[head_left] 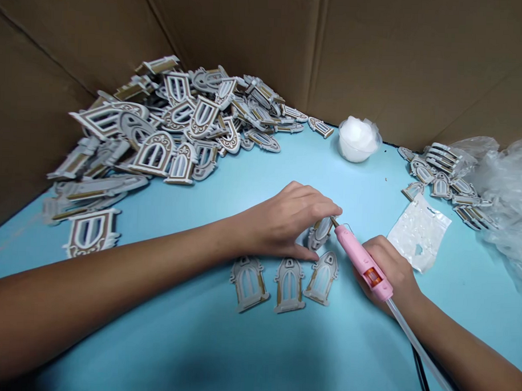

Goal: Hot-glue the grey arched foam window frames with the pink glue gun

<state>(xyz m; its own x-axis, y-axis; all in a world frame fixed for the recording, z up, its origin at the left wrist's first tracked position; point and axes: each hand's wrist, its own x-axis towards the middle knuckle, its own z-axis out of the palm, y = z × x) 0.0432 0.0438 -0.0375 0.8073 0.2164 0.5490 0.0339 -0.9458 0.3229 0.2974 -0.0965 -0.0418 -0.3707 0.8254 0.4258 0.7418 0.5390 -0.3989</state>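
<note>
My left hand is closed on a small arched window ornament, gripping it between thumb and fingers above the table. In my right hand is a pink hot glue gun, its metal tip up against the held ornament's upper edge. A clear glue stick sticks out of the gun's back end. Just below my left hand lie three more arched ornaments in a row, a left one, a middle one and a right one, grey backs facing up.
A big heap of arched window ornaments fills the back left. A clear bowl of white fluffy material stands at the back. To the right are a smaller ornament pile, a white plastic packet and crumpled clear bags. Cardboard walls border the blue table.
</note>
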